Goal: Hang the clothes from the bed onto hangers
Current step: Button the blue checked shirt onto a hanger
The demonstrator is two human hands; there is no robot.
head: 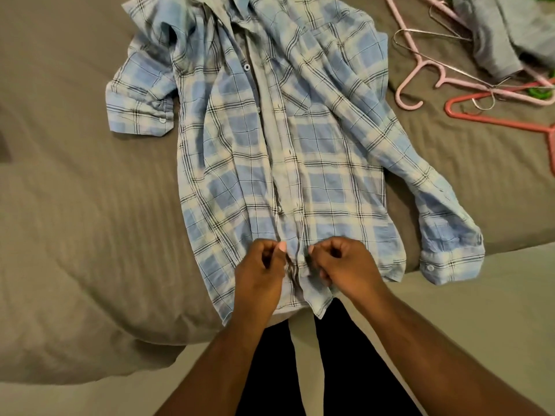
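Observation:
A light blue plaid shirt [261, 139] lies face up on the bed, collar far from me, sleeves spread to both sides, its hem hanging over the near edge. My left hand [262, 273] pinches the left front edge of the shirt near the bottom. Close beside it, my right hand [342, 265] pinches the right front edge at the same height. Several hangers lie at the far right: pink ones [420, 70], a red one [498, 120] and a thin metal one [432, 33].
The grey-brown bed sheet [75, 175] covers the bed, rumpled on the left. A grey garment [504, 34] lies bunched at the top right beside the hangers, with a bit of green plastic [537, 93] there. My dark-trousered legs stand at the bed's near edge.

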